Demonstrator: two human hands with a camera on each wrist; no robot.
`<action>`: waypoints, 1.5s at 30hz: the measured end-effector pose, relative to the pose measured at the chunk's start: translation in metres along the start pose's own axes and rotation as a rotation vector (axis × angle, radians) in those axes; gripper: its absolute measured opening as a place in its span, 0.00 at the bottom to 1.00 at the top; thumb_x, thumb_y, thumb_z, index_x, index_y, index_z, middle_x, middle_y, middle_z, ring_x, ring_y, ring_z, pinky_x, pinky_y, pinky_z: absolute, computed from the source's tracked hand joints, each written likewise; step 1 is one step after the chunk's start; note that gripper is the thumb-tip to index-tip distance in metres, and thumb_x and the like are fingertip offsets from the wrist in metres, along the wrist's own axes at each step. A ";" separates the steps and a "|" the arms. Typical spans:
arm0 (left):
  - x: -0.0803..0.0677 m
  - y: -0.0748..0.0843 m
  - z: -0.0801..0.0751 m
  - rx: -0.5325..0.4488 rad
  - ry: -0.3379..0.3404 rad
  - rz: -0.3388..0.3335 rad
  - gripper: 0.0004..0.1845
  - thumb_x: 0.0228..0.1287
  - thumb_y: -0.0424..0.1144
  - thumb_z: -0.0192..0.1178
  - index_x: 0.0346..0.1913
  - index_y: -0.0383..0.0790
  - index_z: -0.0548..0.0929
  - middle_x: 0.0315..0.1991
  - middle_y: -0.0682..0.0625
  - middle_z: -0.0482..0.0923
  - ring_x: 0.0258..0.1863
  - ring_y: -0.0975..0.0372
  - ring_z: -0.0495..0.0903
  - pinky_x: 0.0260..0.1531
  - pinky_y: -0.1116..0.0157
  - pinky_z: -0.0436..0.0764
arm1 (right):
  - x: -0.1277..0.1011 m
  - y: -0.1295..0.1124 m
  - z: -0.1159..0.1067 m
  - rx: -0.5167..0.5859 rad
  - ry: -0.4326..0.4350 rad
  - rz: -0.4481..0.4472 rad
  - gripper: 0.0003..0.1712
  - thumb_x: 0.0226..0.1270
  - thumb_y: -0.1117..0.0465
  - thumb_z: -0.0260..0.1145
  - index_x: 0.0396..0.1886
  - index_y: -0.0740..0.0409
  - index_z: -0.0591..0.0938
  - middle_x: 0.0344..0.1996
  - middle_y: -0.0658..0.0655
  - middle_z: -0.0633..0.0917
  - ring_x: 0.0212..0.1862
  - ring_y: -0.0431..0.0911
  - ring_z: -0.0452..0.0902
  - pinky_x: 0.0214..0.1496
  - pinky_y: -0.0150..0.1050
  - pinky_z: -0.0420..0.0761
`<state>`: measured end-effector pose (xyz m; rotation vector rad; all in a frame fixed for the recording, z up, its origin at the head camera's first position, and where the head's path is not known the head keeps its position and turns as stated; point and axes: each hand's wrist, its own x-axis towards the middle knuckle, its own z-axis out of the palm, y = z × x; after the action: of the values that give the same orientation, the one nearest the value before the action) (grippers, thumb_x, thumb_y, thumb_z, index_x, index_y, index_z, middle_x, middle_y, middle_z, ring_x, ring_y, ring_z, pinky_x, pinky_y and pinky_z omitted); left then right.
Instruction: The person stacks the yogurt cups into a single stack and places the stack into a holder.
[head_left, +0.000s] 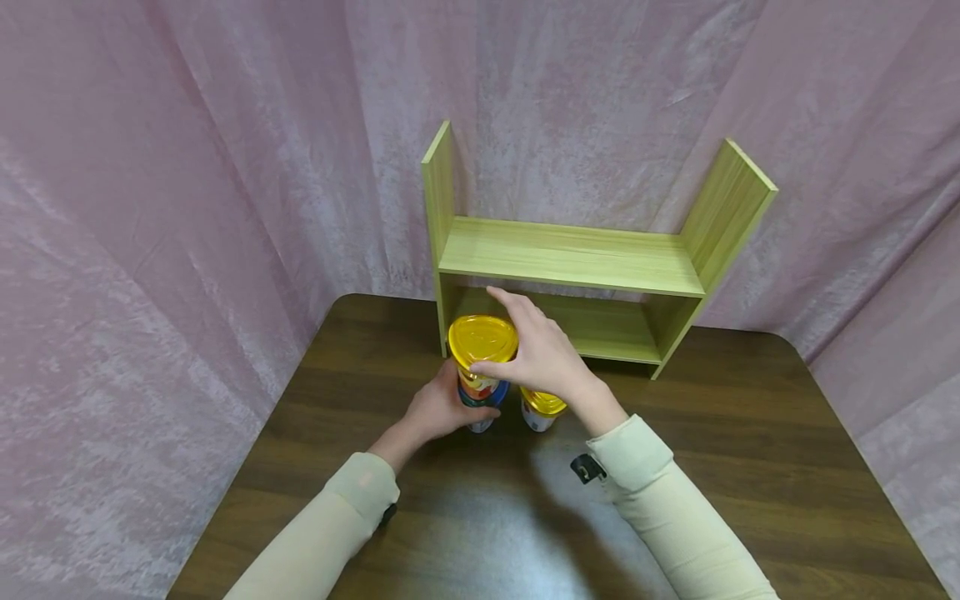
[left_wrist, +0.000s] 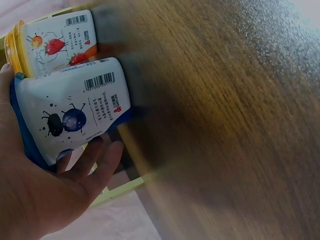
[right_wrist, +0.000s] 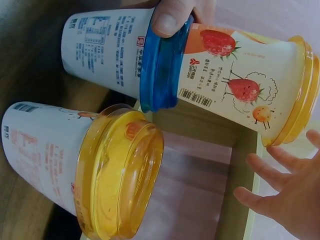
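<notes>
My left hand (head_left: 450,410) grips a white blueberry-print cup with a blue lid (left_wrist: 75,115), which stands on the table. A strawberry-print cup (right_wrist: 240,75) with a yellow lid (head_left: 483,340) is stacked on top of it. My right hand (head_left: 536,354) hovers open beside that top cup. Its fingers (right_wrist: 285,200) are spread near the yellow lid, and the thumb reaches toward the cup's side. A second yellow-lidded cup (head_left: 543,408) stands on the table just right of the stack, under my right wrist.
A light green wooden two-level shelf (head_left: 562,254) stands at the back of the dark wooden table (head_left: 750,433), right behind the cups. Pink curtain (head_left: 187,208) surrounds the table on all sides.
</notes>
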<state>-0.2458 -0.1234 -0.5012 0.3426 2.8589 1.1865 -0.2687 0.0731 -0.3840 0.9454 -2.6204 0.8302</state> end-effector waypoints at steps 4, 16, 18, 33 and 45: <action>0.001 -0.002 0.001 -0.006 0.005 0.016 0.53 0.37 0.70 0.69 0.65 0.56 0.56 0.53 0.58 0.70 0.50 0.64 0.75 0.51 0.56 0.76 | -0.002 0.002 -0.002 0.010 -0.009 0.006 0.60 0.43 0.22 0.63 0.74 0.35 0.52 0.66 0.51 0.67 0.55 0.52 0.73 0.53 0.51 0.75; 0.001 -0.002 0.002 -0.042 0.014 0.025 0.52 0.37 0.70 0.69 0.65 0.57 0.56 0.54 0.59 0.70 0.51 0.63 0.75 0.52 0.54 0.75 | -0.012 0.014 -0.012 0.071 0.021 -0.004 0.44 0.63 0.25 0.42 0.74 0.34 0.49 0.70 0.48 0.60 0.67 0.51 0.61 0.61 0.58 0.67; 0.000 -0.002 0.002 -0.041 0.016 0.025 0.52 0.37 0.69 0.69 0.65 0.57 0.56 0.55 0.58 0.70 0.51 0.63 0.75 0.52 0.53 0.75 | -0.013 0.016 -0.014 0.080 0.031 -0.003 0.44 0.62 0.24 0.40 0.74 0.34 0.50 0.70 0.48 0.60 0.67 0.50 0.61 0.61 0.58 0.67; 0.001 0.000 0.001 -0.042 0.003 0.003 0.53 0.36 0.70 0.69 0.65 0.58 0.56 0.55 0.58 0.69 0.52 0.62 0.74 0.53 0.52 0.75 | -0.019 0.026 -0.017 0.076 0.059 0.026 0.44 0.61 0.24 0.45 0.74 0.32 0.51 0.70 0.48 0.60 0.65 0.51 0.63 0.60 0.58 0.68; 0.002 -0.001 0.002 -0.033 0.018 0.027 0.54 0.35 0.71 0.68 0.65 0.56 0.56 0.54 0.58 0.69 0.51 0.63 0.75 0.53 0.54 0.75 | -0.025 0.032 -0.014 0.042 0.009 0.090 0.46 0.58 0.26 0.53 0.73 0.28 0.48 0.70 0.47 0.59 0.67 0.52 0.62 0.59 0.60 0.68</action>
<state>-0.2473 -0.1220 -0.5029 0.3729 2.8553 1.2468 -0.2702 0.1143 -0.3965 0.8377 -2.6648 0.9113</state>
